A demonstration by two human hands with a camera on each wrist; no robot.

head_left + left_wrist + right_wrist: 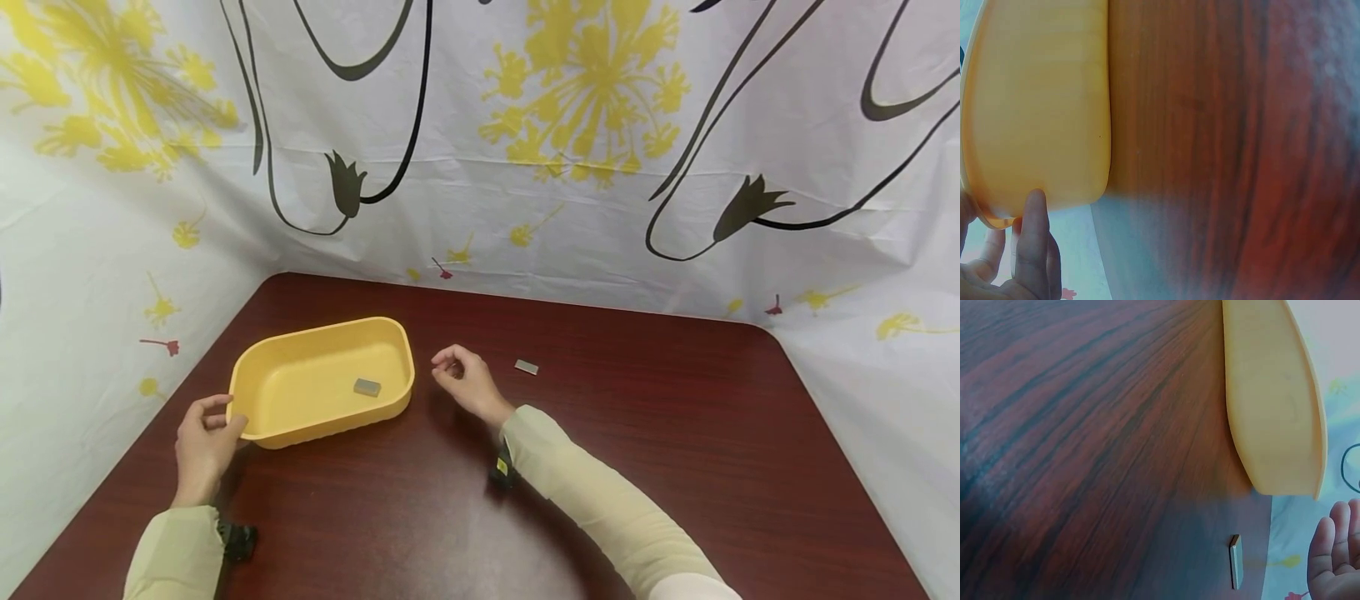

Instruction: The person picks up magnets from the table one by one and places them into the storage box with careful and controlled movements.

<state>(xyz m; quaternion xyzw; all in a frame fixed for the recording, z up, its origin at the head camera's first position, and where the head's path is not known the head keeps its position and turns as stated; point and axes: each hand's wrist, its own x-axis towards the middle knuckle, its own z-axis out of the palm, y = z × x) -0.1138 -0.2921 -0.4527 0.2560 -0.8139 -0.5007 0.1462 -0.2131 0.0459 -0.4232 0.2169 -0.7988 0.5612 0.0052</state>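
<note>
A yellow plastic basin (322,433) stands on the table at the left, and inside it lies a small grey rectangular block (367,387). My left hand (204,442) holds the basin's left end by its rim; in the left wrist view a finger (1035,237) lies against the outer wall. Just off the basin's right end hovers my right hand (468,385), fingers loosely bent, with nothing visible in them. A second flat grey block (527,367) lies on the table to the right of that hand; the right wrist view shows this block (1236,562) too.
The dark red wooden table (637,433) has rounded far corners. White fabric (480,225) with yellow and dark plant prints hangs behind it and along both sides. Each wrist wears a small black device, such as the right one (501,467).
</note>
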